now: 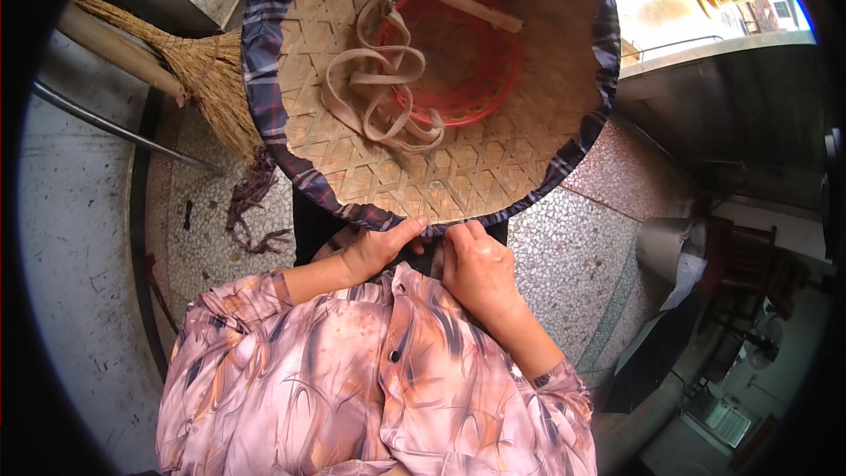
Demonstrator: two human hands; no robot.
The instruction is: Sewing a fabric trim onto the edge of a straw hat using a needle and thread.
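Observation:
A round woven bamboo hat (423,181) is tipped so that its inside faces me, its edge bound in dark plaid cloth (304,178). Inside it are a red plastic head ring (502,92) and a long pale pink strap (414,137) lying in loose loops. My left hand (374,251) holds the near rim, thumb on top and fingers curled below. Just to its right, my right hand (480,264) pinches the plaid binding at the same rim, fingers bent. Whatever its fingertips have between them beyond the cloth is hidden.
A straw broom (211,79) leans at the left, near a thin metal rod (115,130) and a tangle of dark cloth strips (251,203) on the speckled floor (564,282). To the right stand a metal bucket (665,242) and a dark red wooden chair (740,256).

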